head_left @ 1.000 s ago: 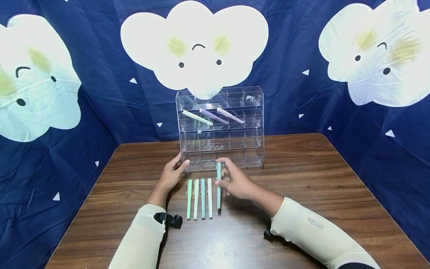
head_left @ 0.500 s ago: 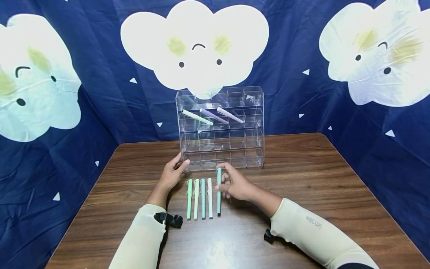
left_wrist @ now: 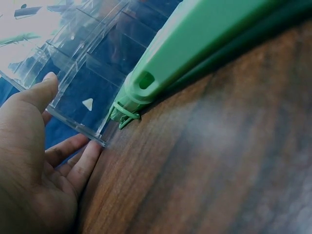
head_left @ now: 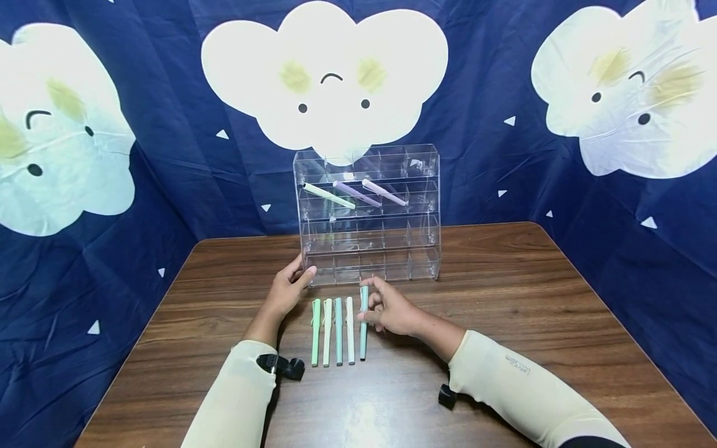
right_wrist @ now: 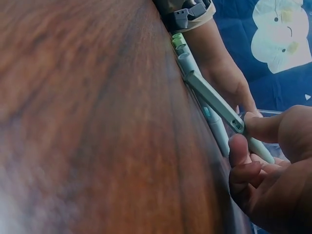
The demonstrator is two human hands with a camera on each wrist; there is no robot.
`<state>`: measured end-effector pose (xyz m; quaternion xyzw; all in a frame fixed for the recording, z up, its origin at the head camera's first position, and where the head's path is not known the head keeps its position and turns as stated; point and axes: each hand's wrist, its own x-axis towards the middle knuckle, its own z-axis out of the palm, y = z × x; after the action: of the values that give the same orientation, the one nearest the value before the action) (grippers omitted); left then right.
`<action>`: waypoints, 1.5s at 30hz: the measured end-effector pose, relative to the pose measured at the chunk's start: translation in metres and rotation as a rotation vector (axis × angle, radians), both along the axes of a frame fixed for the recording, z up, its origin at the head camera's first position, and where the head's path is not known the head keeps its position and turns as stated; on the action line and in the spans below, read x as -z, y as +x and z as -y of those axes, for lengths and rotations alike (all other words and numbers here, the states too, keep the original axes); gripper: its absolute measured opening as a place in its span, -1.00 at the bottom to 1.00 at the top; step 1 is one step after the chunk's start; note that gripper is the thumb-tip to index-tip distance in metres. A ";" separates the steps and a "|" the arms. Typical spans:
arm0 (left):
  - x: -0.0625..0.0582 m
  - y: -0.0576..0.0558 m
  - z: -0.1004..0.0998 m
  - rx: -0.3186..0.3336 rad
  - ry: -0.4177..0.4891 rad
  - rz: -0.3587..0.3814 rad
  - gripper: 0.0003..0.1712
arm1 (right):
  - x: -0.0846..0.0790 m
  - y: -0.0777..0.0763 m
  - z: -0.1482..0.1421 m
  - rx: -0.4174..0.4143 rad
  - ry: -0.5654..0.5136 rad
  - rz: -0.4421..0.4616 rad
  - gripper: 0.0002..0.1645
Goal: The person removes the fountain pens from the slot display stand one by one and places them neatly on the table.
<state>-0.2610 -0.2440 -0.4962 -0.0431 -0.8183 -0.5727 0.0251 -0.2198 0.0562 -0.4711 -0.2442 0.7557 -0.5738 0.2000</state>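
Head view: right hand (head_left: 392, 310) pinched teal pen (head_left: 363, 323); left hand (head_left: 288, 291) lay relaxed against clear rack (head_left: 366, 214); sleeve print (head_left: 517, 369) was unreadable.

Backdrop: navy cloth (head_left: 487, 68), printed white cloud faces (head_left: 325, 68), creased.
Desk: dark wood-grain top (head_left: 504, 298), evenly lit.
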 end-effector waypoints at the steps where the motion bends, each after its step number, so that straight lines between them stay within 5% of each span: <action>1: 0.000 0.000 0.000 0.003 0.003 -0.002 -0.21 | 0.001 -0.001 0.000 0.002 0.008 -0.011 -0.10; 18: -0.001 -0.001 0.001 0.014 -0.013 0.002 -0.19 | 0.015 -0.015 0.000 -0.051 0.039 0.062 -0.12; 45: 0.002 -0.002 0.001 -0.012 -0.023 0.023 -0.19 | 0.017 -0.019 0.004 -0.053 0.086 0.061 -0.07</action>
<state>-0.2628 -0.2452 -0.4980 -0.0321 -0.8254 -0.5633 0.0187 -0.2391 0.0520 -0.4885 -0.2378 0.7666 -0.5423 0.2482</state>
